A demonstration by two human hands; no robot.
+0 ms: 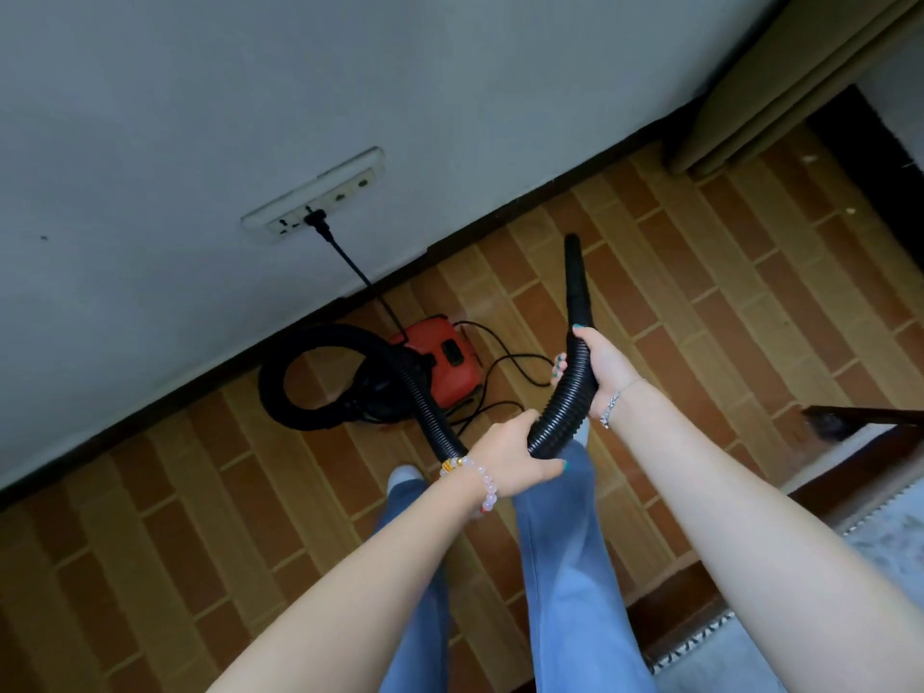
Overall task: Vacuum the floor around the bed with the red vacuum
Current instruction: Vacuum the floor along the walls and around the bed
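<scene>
The red box-shaped vacuum (pixel 440 360) sits on the brick-patterned floor (pixel 700 292) at about 10 o'clock from the hands, close to the dark skirting board (pixel 200 387) of the grey wall (pixel 250 92). Any marking on its black top panel is too small to read. Its black ribbed hose (pixel 567 407) makes one loop at the vacuum's 9 o'clock side, then runs toward the person. The left hand (pixel 510 455), with a pale bead bracelet (pixel 480 480) at the wrist, grips the hose at its low bend. The right hand (pixel 602 372), with a silver chain bracelet (pixel 612 405), is curled round the hose further up, just below the black tapered nozzle (pixel 575 272), which points to 12 o'clock. The two hands are apart. A black cord (pixel 360 272) climbs from the vacuum to a black plug (pixel 317 220) in a white wall socket plate (pixel 320 195) at 11 o'clock. A beige curtain (pixel 800 67) hangs at 1 o'clock. A dark wooden bed corner (pixel 860 417) and a grey fringed cover (pixel 890 532) lie at 4 o'clock. Blue trousers (pixel 565 542) show below the hands
</scene>
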